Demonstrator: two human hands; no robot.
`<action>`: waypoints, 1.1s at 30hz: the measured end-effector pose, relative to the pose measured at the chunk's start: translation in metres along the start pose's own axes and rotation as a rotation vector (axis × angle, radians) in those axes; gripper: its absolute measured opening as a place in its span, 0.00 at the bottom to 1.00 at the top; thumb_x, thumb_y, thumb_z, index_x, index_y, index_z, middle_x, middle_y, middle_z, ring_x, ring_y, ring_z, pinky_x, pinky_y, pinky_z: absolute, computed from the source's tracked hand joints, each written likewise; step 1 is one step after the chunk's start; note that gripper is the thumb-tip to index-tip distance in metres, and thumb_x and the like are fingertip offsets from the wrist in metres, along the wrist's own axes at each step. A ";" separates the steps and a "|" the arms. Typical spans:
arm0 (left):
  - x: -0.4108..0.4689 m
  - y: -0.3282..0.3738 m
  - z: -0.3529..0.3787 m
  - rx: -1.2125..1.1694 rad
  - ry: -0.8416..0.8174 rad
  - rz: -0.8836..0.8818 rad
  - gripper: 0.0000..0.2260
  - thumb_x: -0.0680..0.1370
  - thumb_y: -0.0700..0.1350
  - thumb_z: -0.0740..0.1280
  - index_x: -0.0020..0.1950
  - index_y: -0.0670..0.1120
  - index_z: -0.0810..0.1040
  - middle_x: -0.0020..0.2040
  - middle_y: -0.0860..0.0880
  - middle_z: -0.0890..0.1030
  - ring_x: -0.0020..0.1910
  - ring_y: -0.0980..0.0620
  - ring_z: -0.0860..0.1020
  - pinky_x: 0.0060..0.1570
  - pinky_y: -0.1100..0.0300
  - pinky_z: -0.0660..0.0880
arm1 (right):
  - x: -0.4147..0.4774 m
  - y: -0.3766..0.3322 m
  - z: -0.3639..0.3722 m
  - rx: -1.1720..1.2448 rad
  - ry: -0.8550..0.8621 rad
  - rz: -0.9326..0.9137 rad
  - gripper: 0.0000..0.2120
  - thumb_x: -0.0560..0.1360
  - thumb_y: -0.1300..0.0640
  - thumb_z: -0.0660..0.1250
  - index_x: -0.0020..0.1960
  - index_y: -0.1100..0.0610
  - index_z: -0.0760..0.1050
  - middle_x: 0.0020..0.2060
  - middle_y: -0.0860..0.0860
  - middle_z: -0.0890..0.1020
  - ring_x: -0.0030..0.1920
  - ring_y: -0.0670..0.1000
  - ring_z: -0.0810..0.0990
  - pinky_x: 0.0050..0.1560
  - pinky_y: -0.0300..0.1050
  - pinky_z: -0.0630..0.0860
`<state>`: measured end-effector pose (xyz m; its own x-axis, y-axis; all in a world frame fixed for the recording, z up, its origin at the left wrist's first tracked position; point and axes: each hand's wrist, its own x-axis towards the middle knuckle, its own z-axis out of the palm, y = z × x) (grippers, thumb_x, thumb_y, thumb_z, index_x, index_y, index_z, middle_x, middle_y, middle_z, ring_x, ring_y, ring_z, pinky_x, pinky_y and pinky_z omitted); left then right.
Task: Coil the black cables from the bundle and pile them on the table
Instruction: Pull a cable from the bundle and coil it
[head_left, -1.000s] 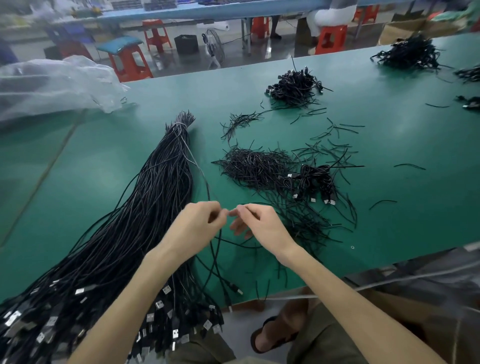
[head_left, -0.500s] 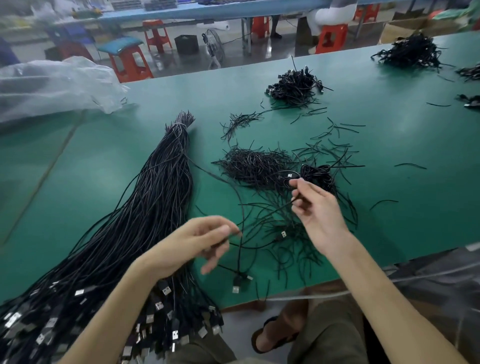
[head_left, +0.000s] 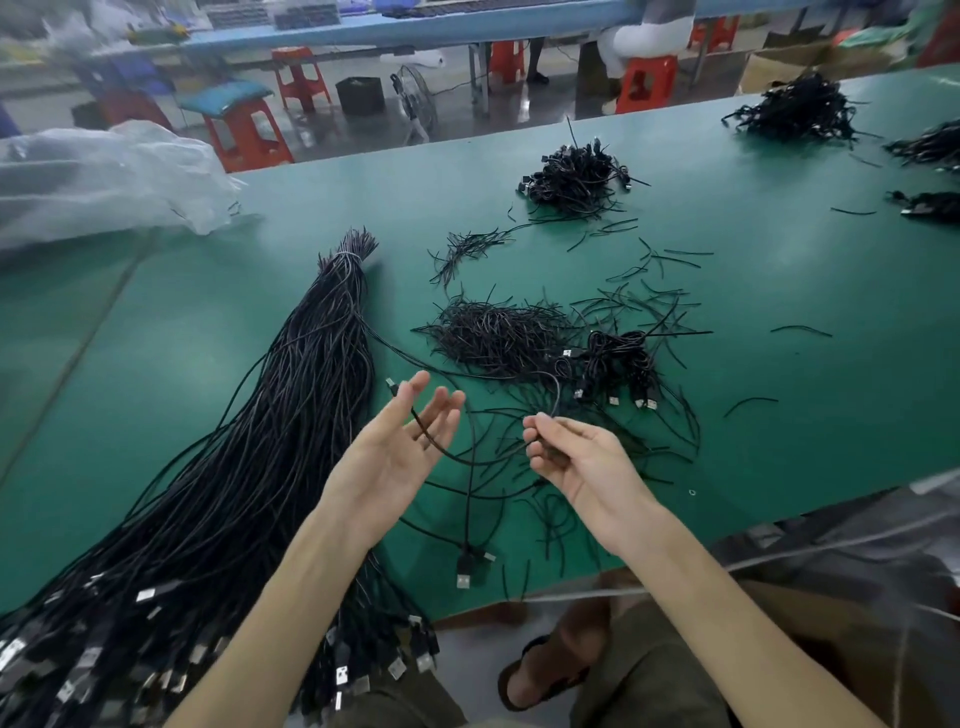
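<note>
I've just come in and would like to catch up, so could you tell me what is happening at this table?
A person is coiling one black cable drawn from the big bundle on the green table. The right hand pinches the cable, which loops across the straight fingers of the left hand. A small pile of coiled cables lies beyond the hands.

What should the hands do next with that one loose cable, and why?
Probably the right hand should start looping the cable round the left hand. The cable only drapes across the open left hand, the right hand pinches it farther along, and the rest trails loose over the table, so no coil is begun yet.
</note>
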<state>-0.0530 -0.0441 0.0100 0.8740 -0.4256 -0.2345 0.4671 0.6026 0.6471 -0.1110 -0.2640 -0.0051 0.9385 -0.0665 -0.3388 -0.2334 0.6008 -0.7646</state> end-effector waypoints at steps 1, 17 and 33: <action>-0.001 -0.003 0.003 -0.048 -0.003 -0.012 0.11 0.82 0.50 0.67 0.54 0.45 0.86 0.57 0.44 0.82 0.63 0.46 0.81 0.56 0.55 0.81 | 0.000 0.002 0.000 0.005 0.000 0.004 0.09 0.80 0.63 0.68 0.55 0.68 0.81 0.41 0.55 0.84 0.38 0.48 0.81 0.40 0.38 0.81; -0.027 0.011 0.026 0.407 -0.458 0.011 0.19 0.87 0.55 0.56 0.50 0.42 0.77 0.24 0.57 0.64 0.25 0.56 0.61 0.33 0.60 0.62 | -0.035 0.025 0.011 -1.261 -0.467 -0.414 0.17 0.82 0.40 0.60 0.63 0.48 0.80 0.60 0.37 0.80 0.67 0.36 0.72 0.79 0.41 0.50; -0.027 0.000 0.013 1.291 -0.261 0.001 0.14 0.85 0.48 0.58 0.68 0.51 0.77 0.61 0.63 0.82 0.64 0.59 0.80 0.64 0.65 0.75 | -0.007 -0.009 0.019 -1.241 -0.273 -0.457 0.20 0.84 0.45 0.61 0.36 0.50 0.75 0.27 0.48 0.76 0.26 0.47 0.68 0.30 0.43 0.66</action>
<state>-0.0782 -0.0414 0.0252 0.7550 -0.6299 -0.1822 -0.1238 -0.4097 0.9038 -0.1103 -0.2533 0.0144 0.9797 0.1810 0.0856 0.1733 -0.5526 -0.8152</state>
